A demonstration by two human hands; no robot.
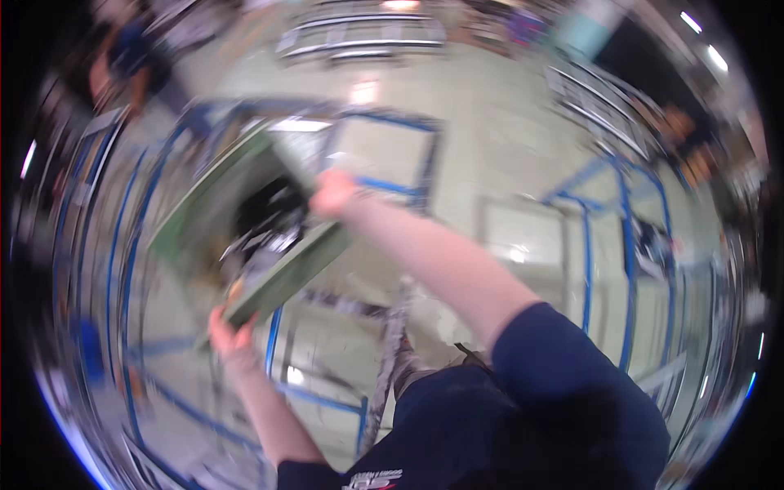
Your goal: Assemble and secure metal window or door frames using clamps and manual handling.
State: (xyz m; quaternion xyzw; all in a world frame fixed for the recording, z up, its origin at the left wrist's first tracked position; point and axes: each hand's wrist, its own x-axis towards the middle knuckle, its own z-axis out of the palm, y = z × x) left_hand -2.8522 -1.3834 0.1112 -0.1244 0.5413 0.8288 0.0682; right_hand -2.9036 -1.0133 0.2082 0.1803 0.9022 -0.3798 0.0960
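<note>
A green open-topped bin (290,273) hangs tilted in front of me, carried between both hands. Dark and shiny pieces (273,216) lie inside it, too blurred to name. My left hand (231,331) grips the near left corner, fingers wrapped over the rim. At the bin's right side, my right hand (333,194) is closed on the edge, its arm stretched out. Beneath the bin stands a blue metal frame (384,186), partly hidden by it.
Another blue frame (627,245) stands on the right, with blue-edged racks (122,245) on the left. Silver metal frames (359,37) lie at the far side. A person (135,57) is at the far left; another person (682,126) is at the far right.
</note>
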